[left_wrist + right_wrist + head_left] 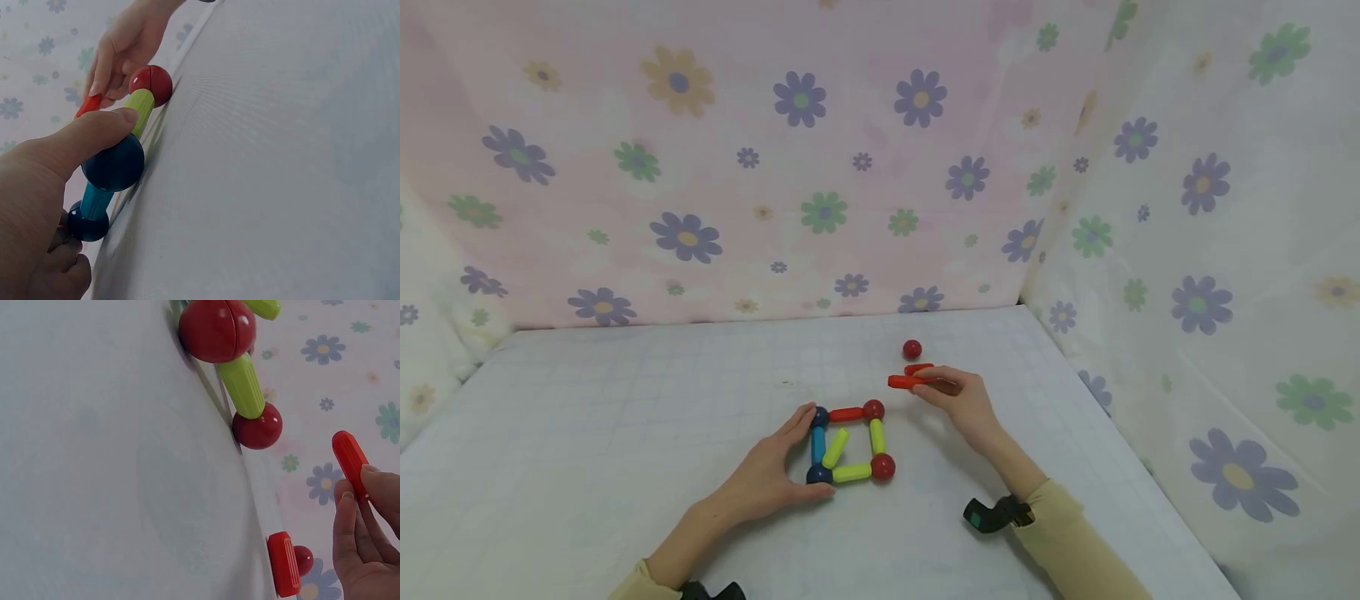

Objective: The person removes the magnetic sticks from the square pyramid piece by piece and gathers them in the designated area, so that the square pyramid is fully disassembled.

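Note:
A square of magnetic rods and balls lies on the table, with blue balls at its left corners and red balls at its right. Its sides are a blue rod [817, 446], a red rod [847, 414] and two yellow-green rods [852, 473]. Another yellow-green rod [836, 447] rises from the near blue ball [114, 164]. My left hand [765, 472] grips the left side, thumb against the near blue ball and fingers at the far one [88, 222]. Between thumb and fingertips, my right hand [958, 404] pinches a loose red rod [350, 459] above the table.
Beyond the right hand, a second loose red rod [284, 564] lies on the table near a single red ball [912, 349]. Flower-printed cloth [820, 167] hangs behind the white-covered table [625, 400] and along its sides.

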The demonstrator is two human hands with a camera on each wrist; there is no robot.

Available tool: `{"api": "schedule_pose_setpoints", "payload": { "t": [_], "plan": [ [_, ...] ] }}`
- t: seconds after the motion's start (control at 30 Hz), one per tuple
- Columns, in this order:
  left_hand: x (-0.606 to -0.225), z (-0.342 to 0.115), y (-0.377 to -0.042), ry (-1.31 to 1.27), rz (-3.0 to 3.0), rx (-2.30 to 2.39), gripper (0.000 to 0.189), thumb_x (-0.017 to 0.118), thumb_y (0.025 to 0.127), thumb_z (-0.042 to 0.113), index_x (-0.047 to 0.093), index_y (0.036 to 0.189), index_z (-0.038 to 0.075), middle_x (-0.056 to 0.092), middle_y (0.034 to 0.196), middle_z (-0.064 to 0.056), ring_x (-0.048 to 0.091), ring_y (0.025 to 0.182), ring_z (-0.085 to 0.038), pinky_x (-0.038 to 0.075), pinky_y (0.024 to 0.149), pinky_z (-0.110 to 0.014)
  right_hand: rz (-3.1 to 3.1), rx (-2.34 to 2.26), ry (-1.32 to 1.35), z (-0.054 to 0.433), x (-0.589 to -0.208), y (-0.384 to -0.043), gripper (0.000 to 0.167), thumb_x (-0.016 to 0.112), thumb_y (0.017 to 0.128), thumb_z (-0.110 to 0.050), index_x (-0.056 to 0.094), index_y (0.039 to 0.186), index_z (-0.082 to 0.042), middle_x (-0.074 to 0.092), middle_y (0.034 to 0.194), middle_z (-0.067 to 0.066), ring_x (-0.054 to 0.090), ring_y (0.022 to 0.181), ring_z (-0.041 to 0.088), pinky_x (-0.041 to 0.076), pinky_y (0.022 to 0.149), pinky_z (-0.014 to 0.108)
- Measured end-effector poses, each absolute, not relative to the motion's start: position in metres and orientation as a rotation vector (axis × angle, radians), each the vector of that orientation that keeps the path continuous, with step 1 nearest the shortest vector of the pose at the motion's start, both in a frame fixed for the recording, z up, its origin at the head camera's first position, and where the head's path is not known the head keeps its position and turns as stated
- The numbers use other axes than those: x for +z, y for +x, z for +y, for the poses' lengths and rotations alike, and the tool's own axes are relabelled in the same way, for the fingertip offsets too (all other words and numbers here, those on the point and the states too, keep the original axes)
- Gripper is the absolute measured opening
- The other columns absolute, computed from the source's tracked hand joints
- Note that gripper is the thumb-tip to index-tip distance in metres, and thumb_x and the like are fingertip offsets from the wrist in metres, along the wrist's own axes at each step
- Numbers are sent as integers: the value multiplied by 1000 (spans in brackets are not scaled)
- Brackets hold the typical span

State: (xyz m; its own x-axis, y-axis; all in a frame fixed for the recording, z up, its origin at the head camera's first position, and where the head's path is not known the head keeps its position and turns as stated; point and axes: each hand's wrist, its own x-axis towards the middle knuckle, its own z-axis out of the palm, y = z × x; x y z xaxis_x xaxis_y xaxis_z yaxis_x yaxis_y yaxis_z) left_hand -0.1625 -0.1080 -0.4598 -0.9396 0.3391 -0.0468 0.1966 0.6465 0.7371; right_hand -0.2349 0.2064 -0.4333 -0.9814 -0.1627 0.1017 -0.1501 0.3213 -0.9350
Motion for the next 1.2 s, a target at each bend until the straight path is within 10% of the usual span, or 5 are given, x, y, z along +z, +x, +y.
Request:
{"api": "schedule_pose_setpoints", "payload": {
  "t": [1.2],
  "plan": [
    [-460,-108,-163,463,2690,1153,114,83,71,60,25,160,19,22,167,0,24,153,-27,34,114,-61,2688,-1603,-106,246,-454,-255,24,74,91,-11,74,114,-7,71,116,11,65,104,21,56,88,24]
  ]
}}
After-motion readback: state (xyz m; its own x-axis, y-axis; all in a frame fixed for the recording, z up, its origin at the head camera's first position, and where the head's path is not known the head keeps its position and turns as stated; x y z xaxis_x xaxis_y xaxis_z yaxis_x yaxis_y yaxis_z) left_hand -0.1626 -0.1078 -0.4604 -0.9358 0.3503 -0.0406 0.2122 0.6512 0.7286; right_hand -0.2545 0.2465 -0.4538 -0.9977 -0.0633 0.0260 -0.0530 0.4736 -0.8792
